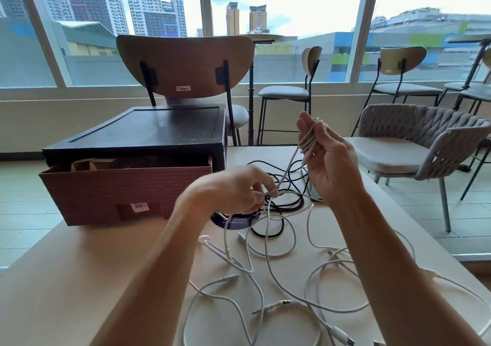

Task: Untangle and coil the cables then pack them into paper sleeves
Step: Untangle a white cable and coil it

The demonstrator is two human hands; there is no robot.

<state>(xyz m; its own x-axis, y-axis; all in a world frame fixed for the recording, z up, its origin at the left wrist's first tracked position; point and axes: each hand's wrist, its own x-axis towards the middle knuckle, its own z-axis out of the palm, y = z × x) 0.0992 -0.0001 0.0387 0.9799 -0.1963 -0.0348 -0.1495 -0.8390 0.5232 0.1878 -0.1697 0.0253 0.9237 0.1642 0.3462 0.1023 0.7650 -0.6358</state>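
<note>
We count one table (79, 266), one box (125, 189), one woven chair (425, 130) and three wooden chairs (186, 64). The tangle, as far as we can tell, holds four white cables (225, 278) and one black cable (289, 207).

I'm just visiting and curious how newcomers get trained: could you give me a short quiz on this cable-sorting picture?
1. Which hand holds the white cable wound into loops? A) left hand B) right hand
2. True or false: the black cable is already packed in the box.
3. Fill in: brown paper ___ show in the box's open drawer.
Key: 1 B. 2 False; it lies loose on the table. 3 sleeves.
</note>
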